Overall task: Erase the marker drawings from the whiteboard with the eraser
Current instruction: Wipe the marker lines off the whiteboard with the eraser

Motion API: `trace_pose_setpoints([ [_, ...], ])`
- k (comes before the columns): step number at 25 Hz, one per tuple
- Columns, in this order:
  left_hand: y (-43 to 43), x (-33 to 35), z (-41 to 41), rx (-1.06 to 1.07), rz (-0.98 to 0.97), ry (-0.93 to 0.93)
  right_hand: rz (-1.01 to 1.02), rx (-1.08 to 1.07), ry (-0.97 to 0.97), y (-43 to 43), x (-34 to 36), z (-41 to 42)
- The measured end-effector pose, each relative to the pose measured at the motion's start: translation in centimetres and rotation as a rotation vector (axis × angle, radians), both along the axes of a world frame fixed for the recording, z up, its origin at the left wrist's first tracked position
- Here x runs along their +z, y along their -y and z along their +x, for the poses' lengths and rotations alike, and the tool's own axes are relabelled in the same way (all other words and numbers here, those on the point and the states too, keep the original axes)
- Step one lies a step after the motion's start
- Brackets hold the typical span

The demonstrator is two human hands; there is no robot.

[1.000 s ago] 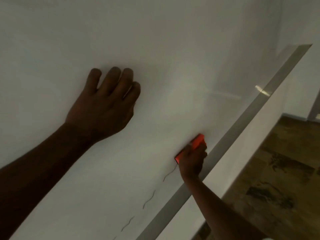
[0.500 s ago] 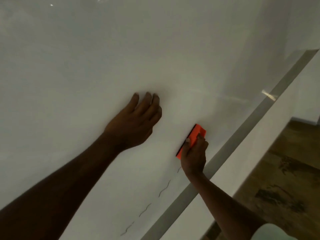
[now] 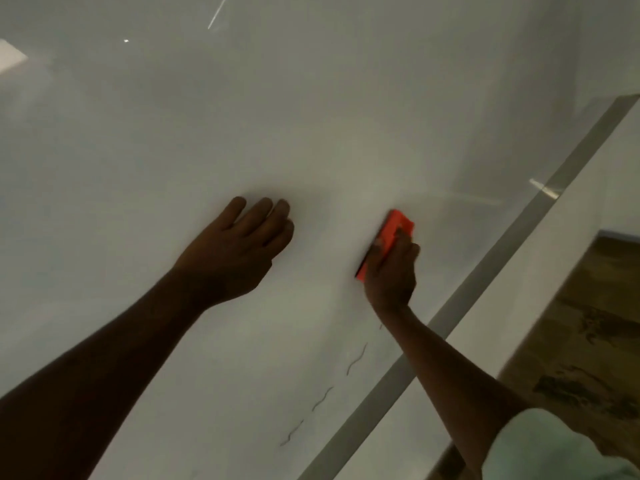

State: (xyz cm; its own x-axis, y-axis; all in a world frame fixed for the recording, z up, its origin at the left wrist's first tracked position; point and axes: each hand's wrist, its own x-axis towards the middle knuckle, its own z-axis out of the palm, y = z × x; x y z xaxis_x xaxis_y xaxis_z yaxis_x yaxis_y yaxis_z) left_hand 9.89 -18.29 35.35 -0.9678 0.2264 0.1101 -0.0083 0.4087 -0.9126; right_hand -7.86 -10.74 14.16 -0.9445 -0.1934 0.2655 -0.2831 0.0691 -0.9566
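The whiteboard (image 3: 311,116) fills most of the frame. The left hand (image 3: 239,247) lies flat on it at the centre. Right of it, apart, the right hand (image 3: 391,271) presses the eraser (image 3: 393,233) on the board. Below the eraser, wavy marker lines (image 3: 356,358) run toward the lower centre, beside the frame edge (image 3: 485,271). The floor (image 3: 588,341) is at the lower right

Dim room, white wall (image 3: 588,237) at right, brown mottled floor (image 3: 588,341), faint light reflections
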Motion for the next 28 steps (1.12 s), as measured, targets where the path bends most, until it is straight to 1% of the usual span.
trace_pose_setpoints([
  [1,0.0,-0.1,1.3,0.004,-0.006,0.006,0.004,-0.051,0.182,0.2,0.2,0.1],
  [2,0.1,-0.3,2.2,0.002,-0.002,0.021,0.012,-0.081,0.294,0.6,1.2,1.1],
  [3,0.1,-0.4,2.5,-0.008,0.001,0.029,-0.001,-0.094,0.287,1.0,2.7,2.9],
  [4,0.2,-0.5,2.8,-0.024,0.004,0.028,-0.051,-0.092,0.183,1.3,4.3,5.6],
  [6,0.4,-0.8,3.5,-0.069,0.017,0.018,-0.133,-0.013,-0.133,1.3,5.5,11.8],
  [8,0.6,-1.1,4.6,-0.102,0.043,0.02,-0.067,0.082,-0.345,0.8,2.6,15.5],
  [9,0.6,-1.3,5.4,-0.116,0.039,0.021,-0.004,0.095,-0.39,0.6,0.0,15.7],
  [10,0.7,-1.6,6.2,-0.129,0.028,0.019,0.051,0.078,-0.363,0.5,-2.6,15.0],
  [11,0.5,-1.9,6.7,-0.133,0.013,0.028,0.094,0.038,-0.259,0.4,-4.9,13.7],
  [13,0.2,-2.2,7.4,-0.125,-0.006,0.053,0.103,-0.057,0.052,-0.1,-7.8,11.6],
  [14,0.2,-2.1,7.3,-0.121,-0.016,0.052,0.115,-0.097,0.171,0.0,-8.0,11.2],
  [15,0.2,-2.2,7.3,-0.119,-0.021,0.044,0.125,-0.125,0.243,0.2,-7.4,11.8],
  [16,0.1,-2.1,7.2,-0.118,-0.022,0.046,0.088,-0.138,0.242,0.4,-5.7,13.0],
  [17,0.1,-2.0,7.1,-0.118,-0.016,0.056,0.017,-0.128,0.172,0.7,-4.0,15.4],
  [18,0.1,-1.9,7.0,-0.12,-0.006,0.063,-0.057,-0.089,0.062,1.0,-2.2,18.4],
  [20,0.1,-1.8,7.3,-0.121,0.021,0.062,-0.116,0.08,-0.167,0.7,-0.2,25.1],
  [22,0.0,-2.2,8.4,-0.108,0.04,0.065,-0.033,0.19,-0.332,0.2,-3.1,28.1],
  [23,0.0,-2.6,9.5,-0.099,0.04,0.065,0.016,0.187,-0.35,0.0,-5.8,27.6],
  [24,0.0,-3.2,10.6,-0.095,0.04,0.065,0.056,0.15,-0.279,-0.1,-8.6,26.5],
  [26,0.0,-4.1,12.7,-0.093,0.043,0.078,0.083,0.019,0.061,-0.3,-12.7,24.3],
  [27,-0.1,-4.4,13.5,-0.087,0.038,0.08,0.08,-0.036,0.204,-0.3,-13.6,23.9],
  [28,-0.1,-4.5,13.7,-0.083,0.033,0.077,0.057,-0.069,0.277,0.0,-13.4,24.4],
])
